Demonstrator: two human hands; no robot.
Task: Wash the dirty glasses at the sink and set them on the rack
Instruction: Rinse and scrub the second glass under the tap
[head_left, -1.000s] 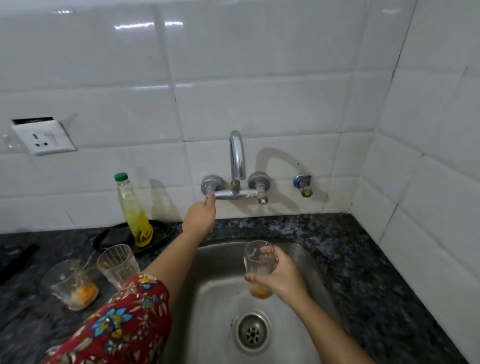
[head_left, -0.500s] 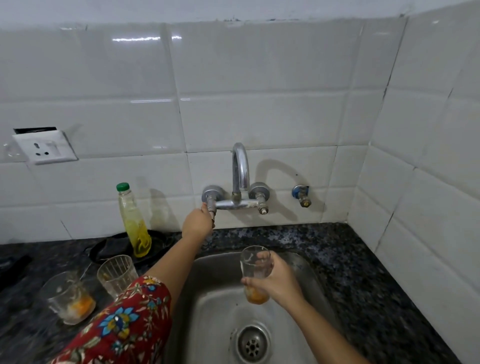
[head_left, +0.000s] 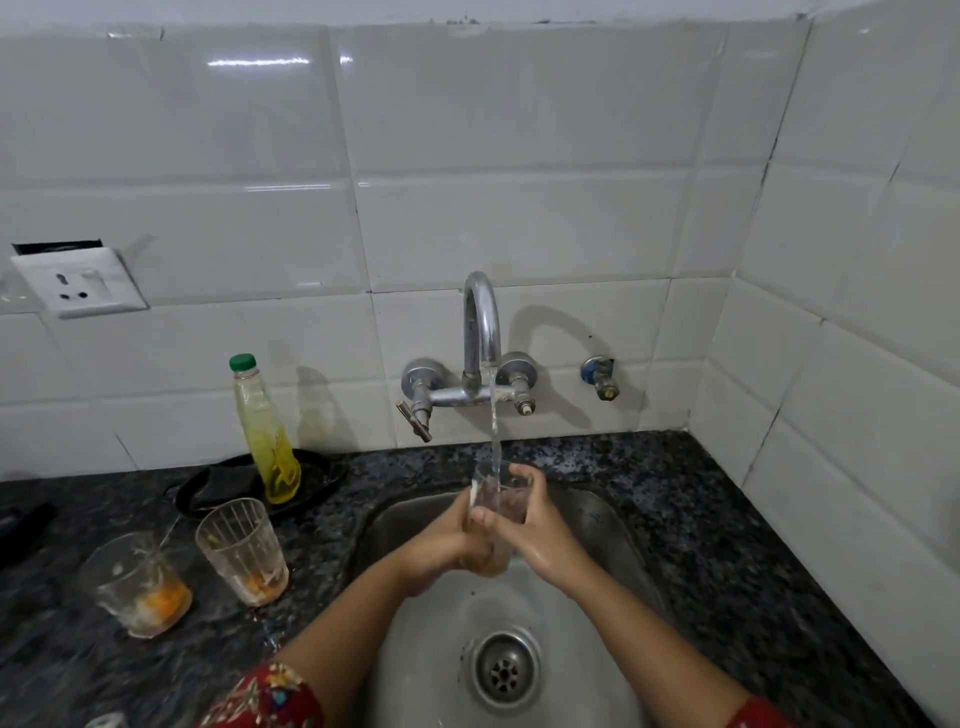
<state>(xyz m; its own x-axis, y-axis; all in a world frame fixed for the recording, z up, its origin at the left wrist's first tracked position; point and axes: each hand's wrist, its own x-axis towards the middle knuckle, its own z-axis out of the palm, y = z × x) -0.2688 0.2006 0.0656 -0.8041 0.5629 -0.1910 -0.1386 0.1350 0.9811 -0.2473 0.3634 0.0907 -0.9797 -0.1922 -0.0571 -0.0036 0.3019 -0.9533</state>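
Three dirty glasses: two on the counter (head_left: 675, 499), one glass (head_left: 501, 501) gripped between left hand (head_left: 441, 545) and right hand (head_left: 540, 535) under the tap (head_left: 480, 332).

White glossy tile walls (head_left: 519, 156) meet in a corner at right, with ceiling light glare on upper tiles. Socket (head_left: 78, 283) on left wall. Dark speckled granite counter (head_left: 727, 545) runs along the wall base. Chrome tap (head_left: 480, 332) wall-mounted, blue-handled valve (head_left: 598, 376) to its right.

yellow bottle (head_left: 266, 436) (green cap), wall socket (head_left: 78, 282)
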